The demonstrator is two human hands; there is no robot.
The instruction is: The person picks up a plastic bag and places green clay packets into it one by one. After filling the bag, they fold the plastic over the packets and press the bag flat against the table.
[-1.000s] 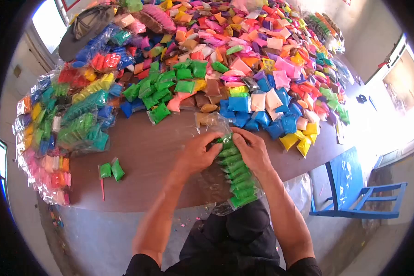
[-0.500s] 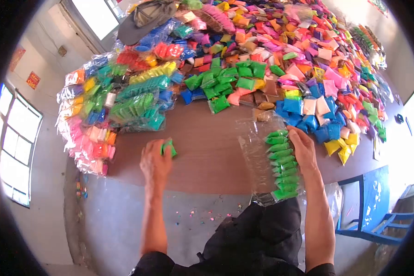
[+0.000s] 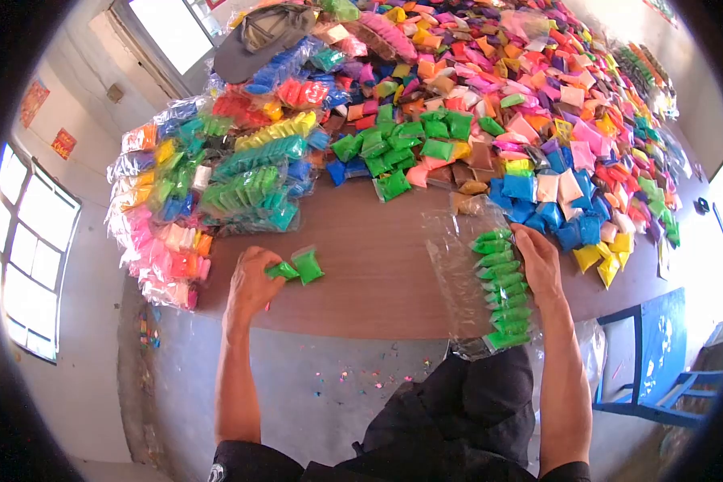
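Observation:
At the left of the table's front part, my left hand [image 3: 255, 279] has its fingers closed on a small green packet [image 3: 282, 271]. Another green packet [image 3: 307, 265] lies on the brown table [image 3: 361, 265], against the first one's right side. My right hand [image 3: 540, 261] grips the right edge of a clear plastic bag [image 3: 455, 281], near its upper end. Inside that bag a column of green packets [image 3: 502, 289] is stacked along the right side. The right fingertips are partly hidden behind the bag's edge.
Loose green packets [image 3: 392, 186] lie beyond the hands, before a large heap of coloured packets [image 3: 538, 104]. Filled clear bags [image 3: 241, 193] are piled at the left, with a dark cap [image 3: 263, 38] on top. A blue chair [image 3: 663, 345] stands at the right.
My left hand has moved a little left and down. Two green packets now show beside it, one lying on the table. The whole view has shifted slightly; my right hand still holds the bag.

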